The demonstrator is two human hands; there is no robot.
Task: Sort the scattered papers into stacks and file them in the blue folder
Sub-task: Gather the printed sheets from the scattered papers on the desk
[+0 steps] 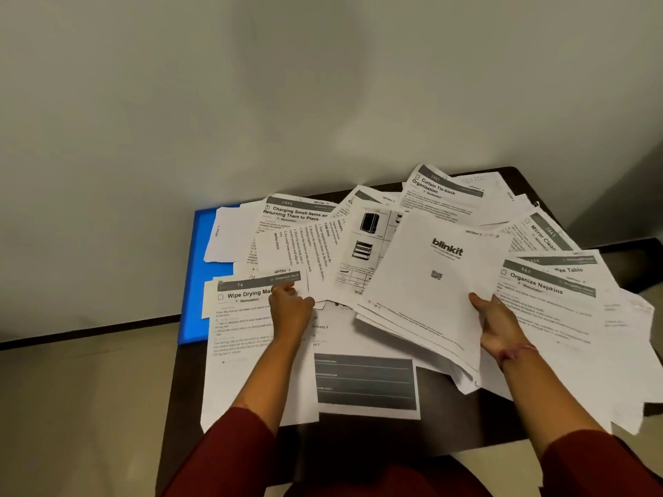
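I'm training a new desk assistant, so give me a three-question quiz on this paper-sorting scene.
1. True or false: the blue folder lies at the table's left edge, partly under papers.
2. Which sheet does the right hand grip? A) the blinkit sheet B) the Curtain Tie-back sheet C) the Mirror Clean sheet
3. Fill in: the left hand rests on the sheet headed "Wipe Drying ___".

Key: 1 true; 2 A; 3 Mat.
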